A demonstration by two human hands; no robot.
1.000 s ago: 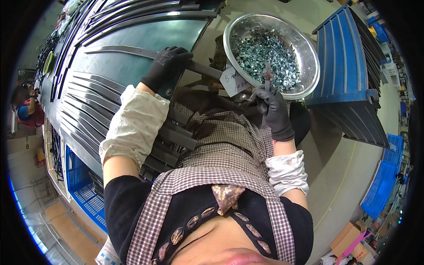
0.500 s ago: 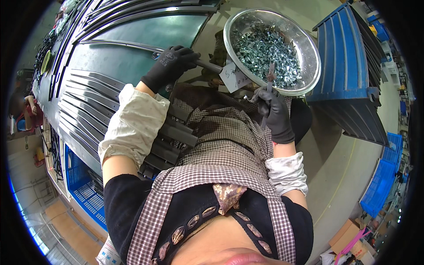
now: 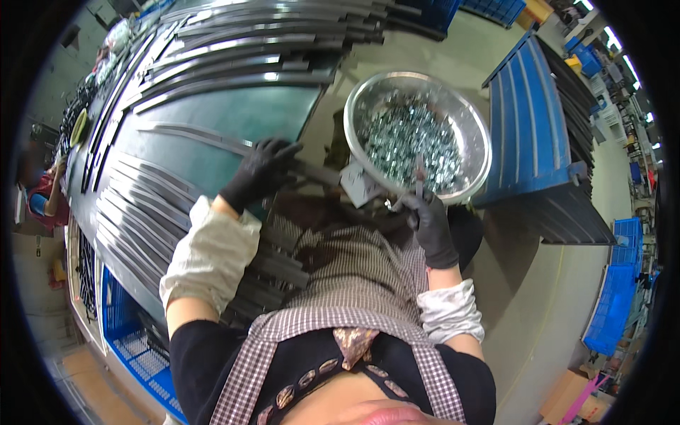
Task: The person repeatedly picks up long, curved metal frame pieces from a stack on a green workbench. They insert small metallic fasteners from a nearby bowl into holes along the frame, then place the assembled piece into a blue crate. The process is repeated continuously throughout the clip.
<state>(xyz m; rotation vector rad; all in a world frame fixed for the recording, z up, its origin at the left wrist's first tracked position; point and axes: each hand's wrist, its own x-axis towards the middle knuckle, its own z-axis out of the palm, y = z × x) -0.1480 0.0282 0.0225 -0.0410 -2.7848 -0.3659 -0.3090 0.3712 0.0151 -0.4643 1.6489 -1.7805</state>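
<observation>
My left hand (image 3: 261, 171), in a dark work glove, is closed on a long dark strip (image 3: 195, 134) lying across the green tabletop. The strip's other end (image 3: 319, 173) reaches past my fingers toward a white card (image 3: 359, 185) below the bowl. My right hand (image 3: 431, 230), also gloved, is closed round a thin flat tool (image 3: 419, 170) whose brownish tip overlaps the bowl in view. A small shiny metal piece (image 3: 389, 204) shows at its fingertips; its exact kind I cannot make out. Several small metal clips (image 3: 404, 138) fill the large metal bowl (image 3: 476, 117).
Rows of dark strips (image 3: 142, 202) lie on the green table (image 3: 234, 113), with more across my lap (image 3: 273, 269). Right of the bowl stands a blue ribbed bin (image 3: 520, 120). Blue crates (image 3: 138, 354) stand at lower left and far right. Another person (image 3: 53, 195) is at far left.
The view has tilted, so the table, bowl and both hands appear lower. Both hands keep their holds, with little movement relative to the bowl.
</observation>
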